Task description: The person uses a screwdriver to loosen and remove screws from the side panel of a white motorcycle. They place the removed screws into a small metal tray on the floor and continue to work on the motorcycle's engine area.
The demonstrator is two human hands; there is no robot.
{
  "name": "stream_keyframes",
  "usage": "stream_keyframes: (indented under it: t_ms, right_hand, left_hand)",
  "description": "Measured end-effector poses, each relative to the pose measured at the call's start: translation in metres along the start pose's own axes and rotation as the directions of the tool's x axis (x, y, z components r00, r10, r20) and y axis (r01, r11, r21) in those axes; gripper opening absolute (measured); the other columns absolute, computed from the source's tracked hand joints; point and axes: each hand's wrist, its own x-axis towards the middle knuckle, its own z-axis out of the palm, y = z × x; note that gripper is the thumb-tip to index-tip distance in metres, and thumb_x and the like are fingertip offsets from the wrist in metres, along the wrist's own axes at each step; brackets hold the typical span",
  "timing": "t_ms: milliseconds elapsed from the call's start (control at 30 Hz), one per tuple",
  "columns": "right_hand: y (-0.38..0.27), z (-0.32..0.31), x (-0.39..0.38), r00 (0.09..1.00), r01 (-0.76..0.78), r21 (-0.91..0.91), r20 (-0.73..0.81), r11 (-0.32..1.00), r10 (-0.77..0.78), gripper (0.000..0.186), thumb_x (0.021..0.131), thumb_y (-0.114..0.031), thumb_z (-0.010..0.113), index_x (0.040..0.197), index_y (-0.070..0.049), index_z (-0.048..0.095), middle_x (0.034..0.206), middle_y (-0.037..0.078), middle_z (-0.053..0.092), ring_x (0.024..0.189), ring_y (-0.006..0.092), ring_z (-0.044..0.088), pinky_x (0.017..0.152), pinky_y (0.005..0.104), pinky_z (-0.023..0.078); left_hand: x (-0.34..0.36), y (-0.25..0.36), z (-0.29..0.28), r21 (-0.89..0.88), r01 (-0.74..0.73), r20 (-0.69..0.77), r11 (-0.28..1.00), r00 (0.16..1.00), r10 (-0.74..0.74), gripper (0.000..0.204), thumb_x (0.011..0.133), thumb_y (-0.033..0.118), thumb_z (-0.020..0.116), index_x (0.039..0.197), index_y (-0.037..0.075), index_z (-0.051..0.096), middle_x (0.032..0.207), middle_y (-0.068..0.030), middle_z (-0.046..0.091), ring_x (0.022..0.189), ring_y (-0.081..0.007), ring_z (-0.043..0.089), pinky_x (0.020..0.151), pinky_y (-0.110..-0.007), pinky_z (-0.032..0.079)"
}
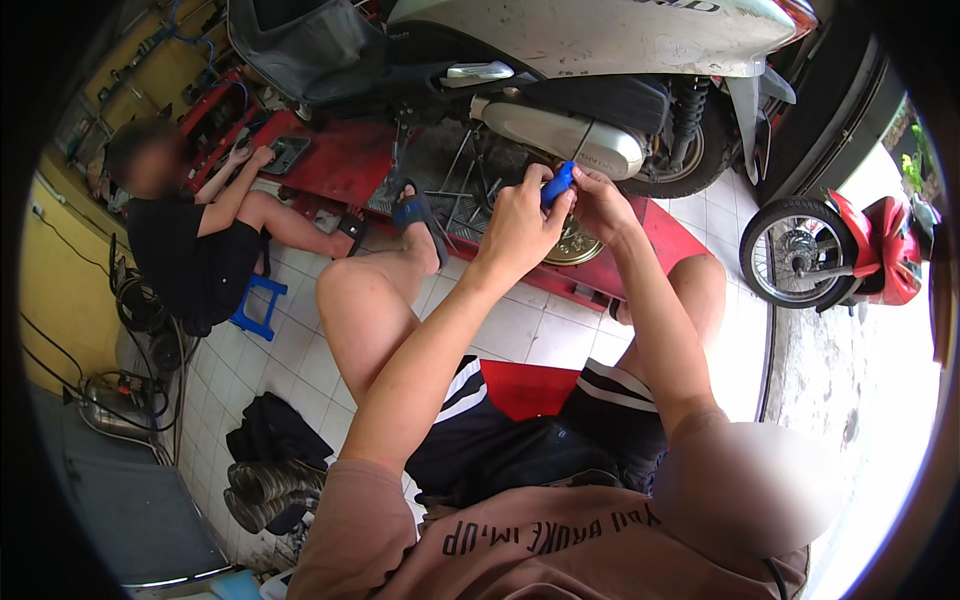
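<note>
A screwdriver with a blue handle [557, 186] is between my two hands, its thin dark shaft pointing up toward the scooter's silver engine side cover [540, 130]. My left hand [522, 222] is closed round the handle. With its fingertips, my right hand [602, 208] pinches the handle's upper end, where the shaft begins. Under my hands a round gold-coloured metal part or dish [575, 250] shows partly on the red lift platform [665, 250]. Whether the shaft's tip touches the cover, I cannot tell. The scooter [560, 40] stands on the platform above my hands.
Left, a co-worker in black [165, 235] sits by a blue stool [260, 308], hands at a dark tray [289, 154]. A red motorbike [885, 250] stands at right. A rear wheel [700, 150] and shock absorber [688, 115] flank the engine. An air compressor [115, 405] sits lower left.
</note>
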Motion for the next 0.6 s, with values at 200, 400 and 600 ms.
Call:
stream_keyframes:
  t_ms: [200, 400, 600]
  right_hand:
    - [-0.005, -0.007, 0.005, 0.999, -0.007, -0.048, -0.042, 0.999, 0.005, 0.024, 0.095, -0.032, 0.055, 0.093, -0.008, 0.057, 0.080, 0.000, 0.057, 0.070, 0.0105, 0.051, 0.066, 0.0261, 0.043]
    - [-0.005, 0.015, -0.007, 0.995, -0.004, 0.065, -0.104, 0.998, 0.011, 0.022, 0.095, -0.029, 0.054, 0.096, -0.008, 0.057, 0.081, 0.000, 0.059, 0.069, 0.0094, 0.052, 0.065, 0.0252, 0.044]
    - [0.006, -0.005, 0.004, 1.000, 0.011, 0.036, -0.027, 0.999, -0.010, 0.019, 0.097, -0.025, 0.051, 0.089, -0.008, 0.055, 0.075, 0.000, 0.054, 0.068, 0.0096, 0.049, 0.065, 0.0259, 0.042]
  left_hand:
    - [0.006, -0.007, 0.005, 0.094, -0.345, -0.148, 0.934, 0.923, 0.356, 0.028, 0.078, 0.011, 0.071, 0.097, -0.003, 0.054, 0.068, -0.0147, 0.063, 0.052, -0.0229, 0.062, 0.049, -0.032, 0.048]
    - [0.000, -0.010, 0.007, -0.047, -0.072, -0.079, 0.996, 0.995, 0.068, 0.028, 0.084, 0.016, 0.067, 0.096, -0.005, 0.054, 0.067, -0.0119, 0.063, 0.055, -0.0204, 0.065, 0.047, -0.028, 0.049]
    - [-0.002, -0.007, 0.006, -0.119, 0.104, -0.016, 0.987, 0.994, -0.107, 0.031, 0.089, 0.023, 0.063, 0.094, -0.006, 0.055, 0.064, -0.0111, 0.062, 0.054, -0.0172, 0.065, 0.046, -0.030, 0.048]
